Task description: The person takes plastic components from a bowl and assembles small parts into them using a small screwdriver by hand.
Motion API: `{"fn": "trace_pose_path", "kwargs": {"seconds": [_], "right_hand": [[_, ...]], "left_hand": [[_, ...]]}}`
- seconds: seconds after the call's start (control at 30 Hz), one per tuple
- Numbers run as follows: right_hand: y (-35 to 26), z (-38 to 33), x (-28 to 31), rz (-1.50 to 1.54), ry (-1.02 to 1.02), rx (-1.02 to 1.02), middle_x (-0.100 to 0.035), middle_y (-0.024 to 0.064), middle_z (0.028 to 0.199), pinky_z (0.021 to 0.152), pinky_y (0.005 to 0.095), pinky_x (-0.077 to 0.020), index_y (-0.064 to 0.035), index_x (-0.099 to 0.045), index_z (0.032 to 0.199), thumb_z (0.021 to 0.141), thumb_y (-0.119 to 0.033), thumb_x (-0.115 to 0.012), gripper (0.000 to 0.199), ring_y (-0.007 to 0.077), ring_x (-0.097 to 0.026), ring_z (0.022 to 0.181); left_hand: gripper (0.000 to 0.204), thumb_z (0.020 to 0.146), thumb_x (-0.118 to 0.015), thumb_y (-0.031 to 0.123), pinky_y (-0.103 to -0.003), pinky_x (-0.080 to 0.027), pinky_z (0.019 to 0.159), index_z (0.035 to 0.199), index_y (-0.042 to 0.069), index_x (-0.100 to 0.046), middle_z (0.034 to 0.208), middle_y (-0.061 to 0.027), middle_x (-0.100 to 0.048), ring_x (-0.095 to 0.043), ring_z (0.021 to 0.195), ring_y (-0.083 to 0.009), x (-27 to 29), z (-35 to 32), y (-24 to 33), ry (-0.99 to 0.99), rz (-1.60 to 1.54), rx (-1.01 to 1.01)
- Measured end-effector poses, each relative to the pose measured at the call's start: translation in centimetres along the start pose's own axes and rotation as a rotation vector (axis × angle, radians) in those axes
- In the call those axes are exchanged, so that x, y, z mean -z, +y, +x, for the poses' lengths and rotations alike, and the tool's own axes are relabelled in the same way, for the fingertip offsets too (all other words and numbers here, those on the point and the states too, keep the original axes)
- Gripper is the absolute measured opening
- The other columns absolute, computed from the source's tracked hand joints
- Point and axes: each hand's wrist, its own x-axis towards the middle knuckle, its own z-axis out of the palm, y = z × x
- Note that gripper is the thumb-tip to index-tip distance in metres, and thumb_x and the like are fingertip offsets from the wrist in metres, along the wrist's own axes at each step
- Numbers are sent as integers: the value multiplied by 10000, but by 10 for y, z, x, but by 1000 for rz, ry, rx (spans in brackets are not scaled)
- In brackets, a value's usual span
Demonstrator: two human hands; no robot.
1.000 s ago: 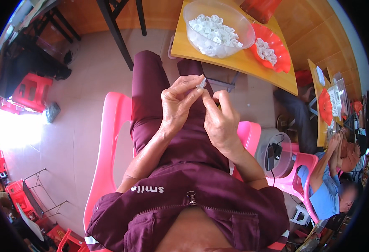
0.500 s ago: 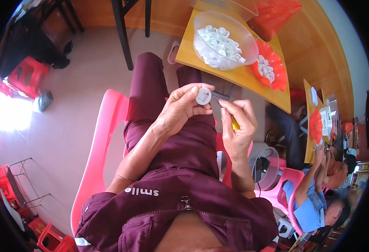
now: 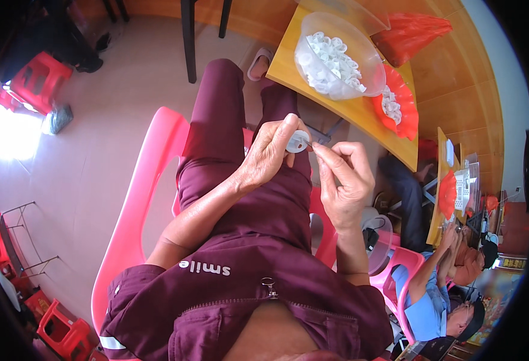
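Observation:
Above my lap, my left hand [image 3: 268, 155] is closed around the edge of a small round white plastic piece [image 3: 298, 139], its hollow face turned up. My right hand [image 3: 347, 180] pinches a thin pointed tool [image 3: 310, 144], whose tip meets the right side of the piece. The tool's handle is hidden by my fingers. Ahead on the right, a clear plastic bowl [image 3: 369, 57] stands on a wooden table [image 3: 285, 51], filled with similar white pieces [image 3: 330, 60]. Next to it, a red scalloped dish [image 3: 405, 114] holds more small white parts [image 3: 390, 105].
A red plastic bag [image 3: 418, 36] lies at the table's back. I sit in a pink chair [image 3: 135, 222]. Two other people work at another table [image 3: 437, 198] on the right, one in a blue shirt [image 3: 424, 313]. Red stools [image 3: 45, 81] stand to the left.
The white piece has tilted in my left hand, and the tool's tip has moved left onto it. The yellow handle seen before is now hidden. The whole view has shifted slightly.

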Motion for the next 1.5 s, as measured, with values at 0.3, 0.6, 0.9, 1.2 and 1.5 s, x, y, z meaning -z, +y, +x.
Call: {"fn": "trace_pose_path", "kwargs": {"seconds": [0.3,0.6,0.9,1.2,1.5], "right_hand": [[-2,3,7,-229,-90,99,-516,26,764,475,294,-426,-95,-709,948,649,43,-690,330,165,-527,559],[-16,24,18,-417,-395,67,-492,54,773,489,349,-475,-64,-651,834,723,-21,-625,121,222,-590,602],[-16,29,11,-433,-537,54,-509,97,803,519,375,-500,-41,-615,775,745,-19,-597,41,266,-611,629],[-20,20,21,-300,-320,13,-519,51,763,488,345,-453,-50,-673,901,719,24,-654,197,222,-577,568],[-25,20,17,-253,-298,-23,-500,81,739,503,295,-423,7,-665,888,738,101,-641,178,192,-544,568]], "left_hand": [[571,997,-298,386,-220,-322,419,691,2,-591,616,-32,-537,-417,460,-80,-1,3,-11,30,-41,33],[553,975,-330,387,-227,-285,400,642,23,-581,564,-31,-522,-393,425,-81,-2,7,-26,-13,-109,198],[557,997,-310,346,-262,-376,567,639,4,-565,565,5,-510,-455,564,-82,-3,2,-25,42,80,81],[585,999,-291,395,-233,-317,454,642,28,-573,533,12,-487,-364,458,-46,-6,2,-14,46,-168,101],[549,1009,-310,340,-249,-415,560,706,-15,-600,626,-26,-576,-499,572,-75,-9,-2,-14,60,-90,-59]]}}
